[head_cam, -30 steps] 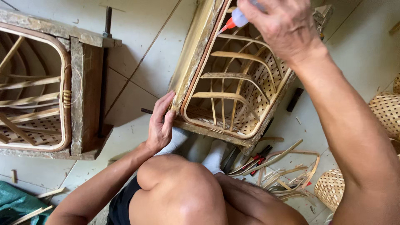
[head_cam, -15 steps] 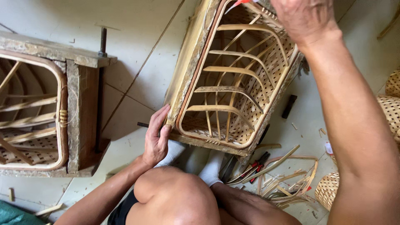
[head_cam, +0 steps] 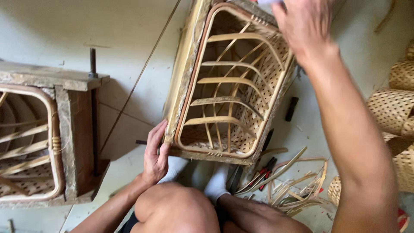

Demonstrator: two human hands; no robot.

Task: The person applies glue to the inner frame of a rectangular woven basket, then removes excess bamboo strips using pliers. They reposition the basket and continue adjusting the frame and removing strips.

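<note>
- Left hand point(head_cam: 156, 155): fingers closed around near-left corner of rectangular woven cane basket in wooden frame point(head_cam: 228, 86).
- Right hand point(head_cam: 304, 23): over basket's far rim, blurred; grip cannot be told.

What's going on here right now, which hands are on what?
A seated person works on a woven rattan basket held in a wooden frame on the floor. The left hand grips the frame's near corner; the right hand is at the far rim, blurred, holding something partly out of view. A second framed basket sits to the left, with cut cane strips and finished baskets on the right.
</note>
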